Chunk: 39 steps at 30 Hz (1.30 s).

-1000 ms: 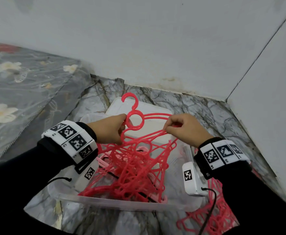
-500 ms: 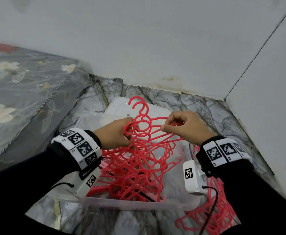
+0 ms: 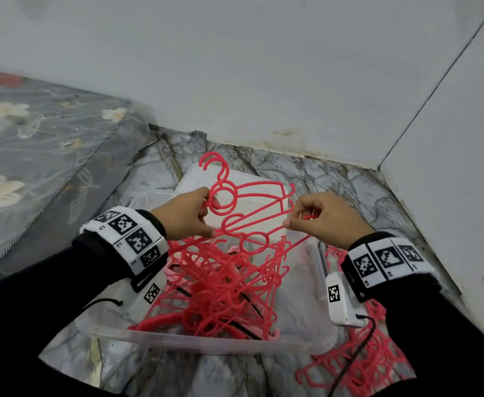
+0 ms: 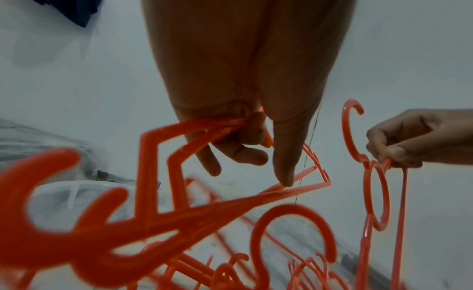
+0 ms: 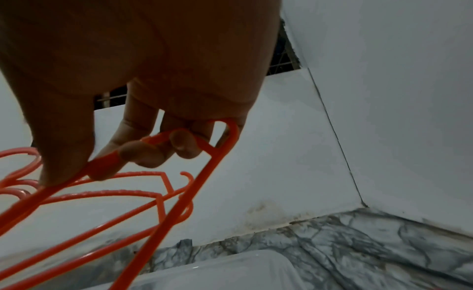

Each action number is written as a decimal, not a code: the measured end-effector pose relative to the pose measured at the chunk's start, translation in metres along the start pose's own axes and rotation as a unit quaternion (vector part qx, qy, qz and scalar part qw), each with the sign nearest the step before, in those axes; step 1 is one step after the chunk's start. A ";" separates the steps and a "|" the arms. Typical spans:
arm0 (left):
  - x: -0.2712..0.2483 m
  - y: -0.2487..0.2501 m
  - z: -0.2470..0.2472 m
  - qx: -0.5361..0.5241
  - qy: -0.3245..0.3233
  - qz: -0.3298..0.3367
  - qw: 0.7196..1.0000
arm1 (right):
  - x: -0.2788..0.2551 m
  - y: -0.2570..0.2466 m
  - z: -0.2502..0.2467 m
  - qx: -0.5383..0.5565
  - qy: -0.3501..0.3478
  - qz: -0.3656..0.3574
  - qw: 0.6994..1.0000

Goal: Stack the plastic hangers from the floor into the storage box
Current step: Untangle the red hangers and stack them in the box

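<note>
Floral, plastic-covered bedding [image 3: 34,156] lies along the left side of the marbled floor [image 3: 335,179], which runs back to a corner where two pale walls meet.

Next comes the left hand [image 3: 183,216], a black sleeve and a band of printed square markers on its wrist. Its fingers are curled round the neck of a red plastic hanger [image 3: 235,202], just by the ring under the hook, with the thumb pressing a lower bar. From the left wrist view that hand [image 4: 245,92] pinches several red bars bunched together.

Under and between both hands sits the clear storage box [image 3: 235,343] on the floor, its near rim toward me. A tangled heap of red hangers [image 3: 220,287] fills its middle, some lifted clear of the rest and hanging from the hands. A white lid [image 3: 195,179] lies flat behind the box's far edge.

The right hand [image 3: 324,219] holds the other end of the raised hangers; its fingers are curled round the curved shoulder end of a red bar, which the right wrist view shows hooked over the bent fingers [image 5: 179,142] with the thumb closing on it. It has the same marker band and a small white device strapped beneath the wrist.

Outside the box, by its near right corner, more red hangers [image 3: 358,371] lie spread on the floor.
</note>
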State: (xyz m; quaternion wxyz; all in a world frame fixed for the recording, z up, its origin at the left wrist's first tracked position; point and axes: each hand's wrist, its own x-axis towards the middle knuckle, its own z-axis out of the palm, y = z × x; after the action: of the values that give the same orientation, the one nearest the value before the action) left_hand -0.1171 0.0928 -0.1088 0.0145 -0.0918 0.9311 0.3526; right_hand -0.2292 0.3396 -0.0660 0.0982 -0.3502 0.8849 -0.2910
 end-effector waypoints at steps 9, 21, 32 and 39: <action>0.002 0.002 -0.001 0.075 0.045 -0.006 0.996 | 0.000 -0.006 0.028 -0.042 -0.067 -0.021 0.997; -0.004 0.006 -0.025 0.131 0.171 -0.017 0.976 | -0.009 -0.053 0.060 -0.139 0.033 -0.083 0.986; -0.007 -0.007 -0.061 0.137 0.277 -0.050 0.950 | -0.001 -0.040 0.016 -0.103 0.224 -0.055 0.968; -0.003 -0.007 -0.061 0.090 0.290 -0.060 0.951 | -0.003 -0.023 0.004 -0.089 0.211 0.003 0.974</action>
State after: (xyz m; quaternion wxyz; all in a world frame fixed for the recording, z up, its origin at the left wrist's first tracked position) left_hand -0.1102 0.0485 -0.0672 -0.2268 -0.2441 0.9159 0.2236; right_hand -0.2124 0.3260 -0.0557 -0.1210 -0.2853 0.9091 -0.2783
